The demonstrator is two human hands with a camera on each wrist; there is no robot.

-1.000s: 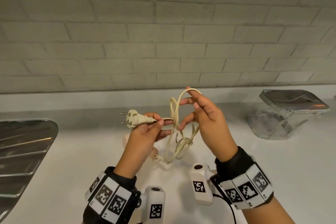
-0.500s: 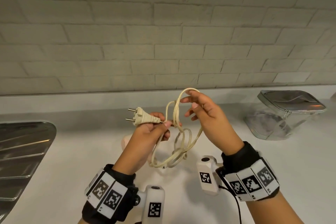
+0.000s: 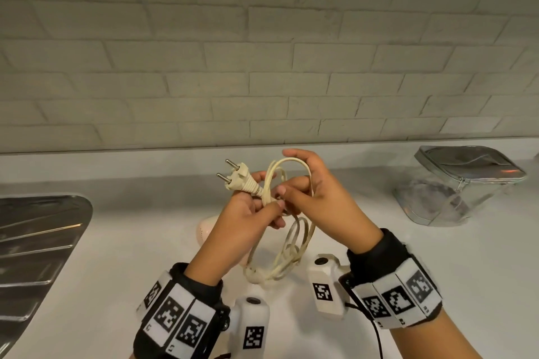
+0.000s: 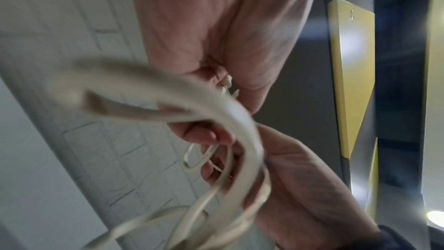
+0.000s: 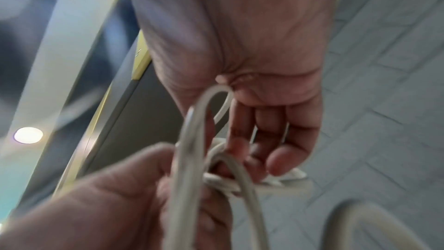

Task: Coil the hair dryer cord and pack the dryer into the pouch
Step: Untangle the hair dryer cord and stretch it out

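Observation:
A cream cord (image 3: 294, 239) hangs in loops above the white counter (image 3: 437, 265), and its plug (image 3: 239, 179) points up and left. My left hand (image 3: 256, 207) grips the cord just behind the plug, together with the gathered loops. My right hand (image 3: 309, 189) holds the top loop, with fingers curled through it and touching the left hand. The pale pink dryer (image 3: 205, 232) lies on the counter, mostly hidden behind my left forearm. The clear pouch (image 3: 455, 186) with a silver top stands at the back right. In the wrist views the blurred cord (image 4: 228, 121) (image 5: 192, 159) passes between both hands.
A steel sink drainboard (image 3: 38, 242) lies at the left edge. A grey brick wall (image 3: 262, 67) rises behind the counter's low upstand. Bare counter stretches between the hands and the pouch.
The hands have come together: my right hand moved left onto the gathered loops at the left hand. The plug tilted upward. The hanging loops swung slightly right.

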